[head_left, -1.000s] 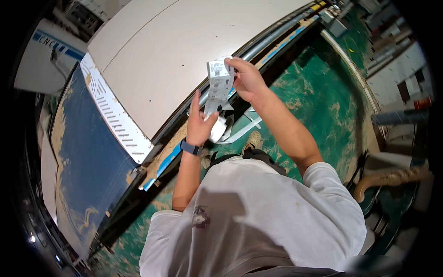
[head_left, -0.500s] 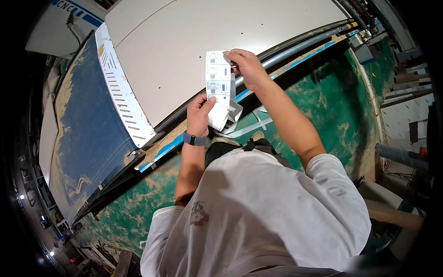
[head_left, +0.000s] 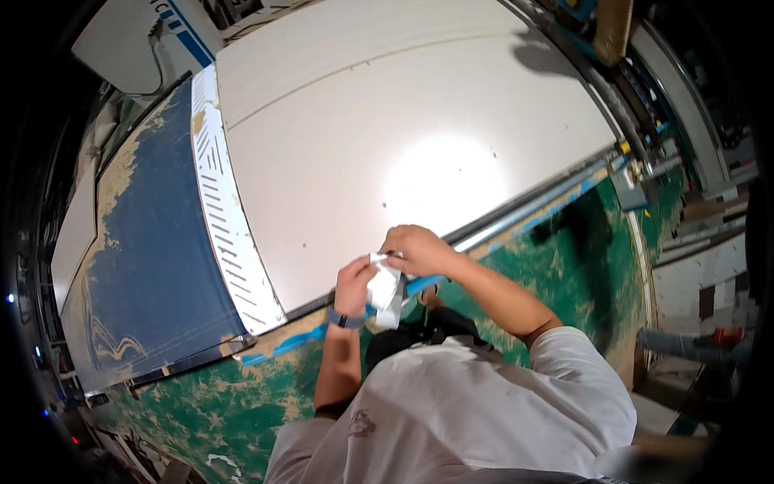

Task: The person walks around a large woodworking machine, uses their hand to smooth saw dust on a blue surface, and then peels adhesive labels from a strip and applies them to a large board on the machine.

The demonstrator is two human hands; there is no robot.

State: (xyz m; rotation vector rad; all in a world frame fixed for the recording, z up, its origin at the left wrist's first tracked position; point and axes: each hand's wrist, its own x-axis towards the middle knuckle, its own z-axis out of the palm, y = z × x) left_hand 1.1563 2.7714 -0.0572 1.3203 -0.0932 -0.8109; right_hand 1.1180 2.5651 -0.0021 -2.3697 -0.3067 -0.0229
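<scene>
A strip of white printed labels (head_left: pixel 384 289) is bunched between my two hands, and its lower end hangs down over the table's near edge. My left hand (head_left: pixel 352 288), with a dark watch band on the wrist, pinches the strip on its left side. My right hand (head_left: pixel 416 249) has its fingers curled together at the strip's top right. Its fingertips are partly hidden, and both hands nearly touch. Just beyond them lies a large pale panel (head_left: pixel 339 161) with small dark holes and a long groove.
Left of the panel runs a white slotted strip (head_left: pixel 228 234), then a dark blue dusty surface (head_left: pixel 153 242). A metal roller (head_left: pixel 492 234) lines the near edge. Green dusty floor (head_left: pixel 564 282) lies below, and a grey pipe (head_left: pixel 685 345) is at the right.
Both hands have come closer together, and the label strip, stretched out before, is now folded up between them. The view has shifted, showing more of the panel.
</scene>
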